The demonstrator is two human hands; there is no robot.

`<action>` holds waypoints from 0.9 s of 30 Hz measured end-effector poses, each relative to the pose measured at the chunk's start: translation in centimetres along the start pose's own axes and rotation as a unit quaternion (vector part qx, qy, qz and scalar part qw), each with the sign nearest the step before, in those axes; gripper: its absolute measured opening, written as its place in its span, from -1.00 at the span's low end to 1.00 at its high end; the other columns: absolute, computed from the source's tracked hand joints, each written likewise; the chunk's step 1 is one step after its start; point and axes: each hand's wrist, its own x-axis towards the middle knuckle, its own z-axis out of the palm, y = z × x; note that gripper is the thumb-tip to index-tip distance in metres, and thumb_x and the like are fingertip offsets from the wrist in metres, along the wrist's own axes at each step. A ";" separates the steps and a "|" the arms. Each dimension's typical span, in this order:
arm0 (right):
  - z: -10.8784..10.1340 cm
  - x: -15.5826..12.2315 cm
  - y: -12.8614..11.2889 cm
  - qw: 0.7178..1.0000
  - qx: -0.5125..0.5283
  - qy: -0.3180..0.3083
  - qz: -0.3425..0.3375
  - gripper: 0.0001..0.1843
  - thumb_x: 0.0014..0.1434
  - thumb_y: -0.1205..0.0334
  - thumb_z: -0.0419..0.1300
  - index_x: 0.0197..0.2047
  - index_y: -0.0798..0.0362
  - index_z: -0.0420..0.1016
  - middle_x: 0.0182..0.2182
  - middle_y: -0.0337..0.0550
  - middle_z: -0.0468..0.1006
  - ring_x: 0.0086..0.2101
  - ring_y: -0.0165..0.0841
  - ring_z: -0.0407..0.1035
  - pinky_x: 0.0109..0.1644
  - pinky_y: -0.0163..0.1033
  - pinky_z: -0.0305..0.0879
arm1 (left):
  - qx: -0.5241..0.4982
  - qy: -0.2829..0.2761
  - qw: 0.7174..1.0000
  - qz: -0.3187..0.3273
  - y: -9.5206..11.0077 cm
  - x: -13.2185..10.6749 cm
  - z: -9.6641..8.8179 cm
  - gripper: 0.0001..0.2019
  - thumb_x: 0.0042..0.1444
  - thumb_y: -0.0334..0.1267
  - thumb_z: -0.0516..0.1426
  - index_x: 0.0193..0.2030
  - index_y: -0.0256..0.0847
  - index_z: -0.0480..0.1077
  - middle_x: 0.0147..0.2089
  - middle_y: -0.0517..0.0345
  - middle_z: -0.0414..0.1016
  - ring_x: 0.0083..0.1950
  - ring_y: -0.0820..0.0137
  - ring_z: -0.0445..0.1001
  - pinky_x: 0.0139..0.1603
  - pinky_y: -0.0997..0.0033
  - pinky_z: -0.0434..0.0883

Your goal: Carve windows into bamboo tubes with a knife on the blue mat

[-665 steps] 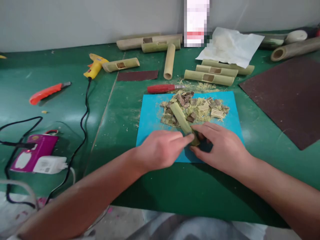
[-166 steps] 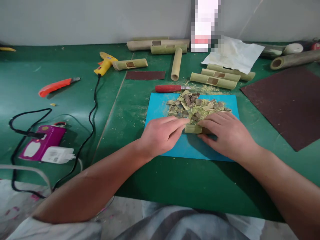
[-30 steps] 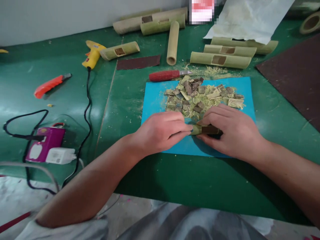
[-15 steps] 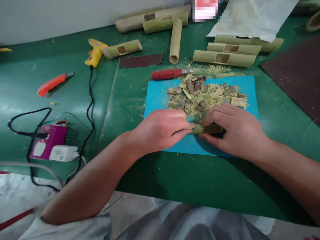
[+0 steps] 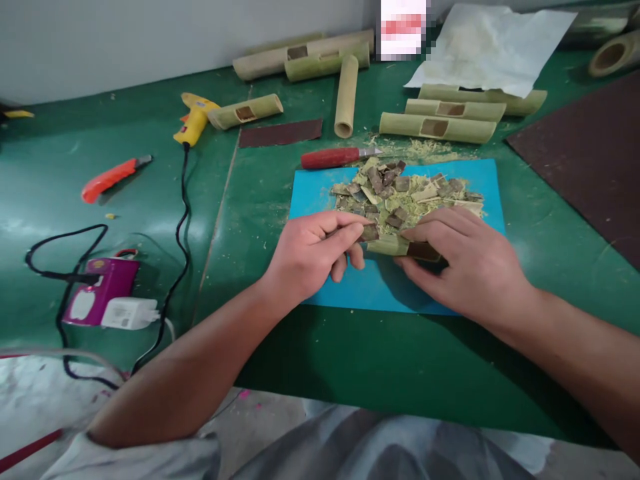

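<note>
A short bamboo tube (image 5: 387, 245) with a rectangular cut-out lies low over the blue sheet (image 5: 345, 293), its right end covered by my fingers. My right hand (image 5: 470, 260) is closed around that tube. Just off the tube's left end, my left hand (image 5: 317, 250) pinches a small brown piece of sandpaper (image 5: 369, 232) between thumb and forefinger. Right behind both hands is a heap of used brown squares and bamboo shavings (image 5: 400, 190). Beyond the sheet's far edge lies a red-handled knife (image 5: 333, 157).
Several cut bamboo tubes (image 5: 437, 128) lie at the back. A yellow glue gun (image 5: 193, 123), an orange utility knife (image 5: 113, 179) and a purple power strip (image 5: 103, 290) with cords are on the left. Dark brown sandpaper sheet (image 5: 590, 153) lies right; white paper (image 5: 485, 47) stands behind.
My left hand has drawn back slightly left from the tube's end, and the brown piece now shows in its pinch. My right hand keeps its hold on the tube. The view has shifted a little.
</note>
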 end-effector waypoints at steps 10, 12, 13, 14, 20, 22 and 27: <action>0.1 0.1 -0.1 1.000 -0.012 0.011 0.010 -0.91 0.25 0.18 0.22 -0.22 -0.01 0.52 -0.30 -0.07 0.60 -0.22 -0.13 0.49 -0.16 -0.04 0.41 | 0.025 -0.007 0.999 0.030 -0.4 0.1 -0.3 -0.87 0.22 -0.32 0.19 -0.12 -0.24 0.51 -0.43 0.20 0.57 -0.56 0.55 0.39 -0.57 0.57 0.36; 0.1 0.1 -0.1 1.000 -0.009 0.009 0.015 -0.92 0.24 0.18 0.23 -0.22 -0.03 0.52 -0.29 -0.07 0.60 -0.21 -0.12 0.49 -0.16 -0.03 0.41 | 0.045 0.009 0.998 0.044 -0.5 0.1 -0.3 -0.94 0.19 -0.31 0.21 -0.20 -0.21 0.47 -0.44 0.22 0.54 -0.53 0.54 0.39 -0.56 0.56 0.34; 0.1 0.1 -0.1 1.000 -0.010 0.010 0.015 -0.93 0.24 0.18 0.23 -0.22 -0.03 0.52 -0.30 -0.07 0.60 -0.22 -0.12 0.49 -0.16 -0.03 0.41 | 0.056 0.017 0.997 0.053 -0.5 0.1 -0.3 -0.95 0.17 -0.30 0.22 -0.25 -0.20 0.45 -0.45 0.23 0.51 -0.52 0.53 0.38 -0.55 0.55 0.33; 0.1 0.1 -0.1 1.000 -0.014 0.013 0.015 -0.92 0.23 0.18 0.24 -0.23 -0.03 0.52 -0.30 -0.07 0.60 -0.22 -0.12 0.48 -0.16 -0.03 0.41 | 0.069 0.025 0.995 0.065 -0.5 0.1 -0.3 -0.94 0.16 -0.30 0.23 -0.30 -0.20 0.43 -0.46 0.25 0.48 -0.52 0.53 0.37 -0.54 0.54 0.33; 0.2 0.1 -0.1 0.999 -0.031 0.011 0.018 -0.89 0.25 0.17 0.22 -0.26 0.01 0.52 -0.31 -0.04 0.59 -0.24 -0.13 0.47 -0.19 -0.04 0.38 | 0.075 0.057 0.988 0.121 -0.3 0.2 -0.3 -0.80 0.10 -0.36 0.22 -0.45 -0.20 0.27 -0.32 0.16 0.55 -0.32 0.46 0.47 -0.33 0.46 0.42; 0.3 0.2 -0.1 0.999 -0.040 0.008 0.021 -0.88 0.24 0.17 0.23 -0.26 0.02 0.53 -0.30 -0.03 0.58 -0.23 -0.13 0.46 -0.18 -0.05 0.37 | 0.042 0.062 0.991 0.111 -0.4 0.3 -0.2 -0.78 0.09 -0.38 0.22 -0.44 -0.19 0.23 -0.22 0.11 0.61 -0.25 0.43 0.54 -0.24 0.41 0.47; 0.6 0.1 -0.2 0.998 -0.063 0.013 0.011 -0.84 0.24 0.17 0.25 -0.22 0.09 0.56 -0.28 0.00 0.59 -0.24 -0.13 0.46 -0.21 -0.06 0.35 | 0.001 0.065 0.995 0.075 -0.7 0.5 -0.1 -0.91 0.10 -0.35 0.22 -0.31 -0.21 0.36 -0.34 0.18 0.55 -0.35 0.43 0.55 -0.33 0.43 0.48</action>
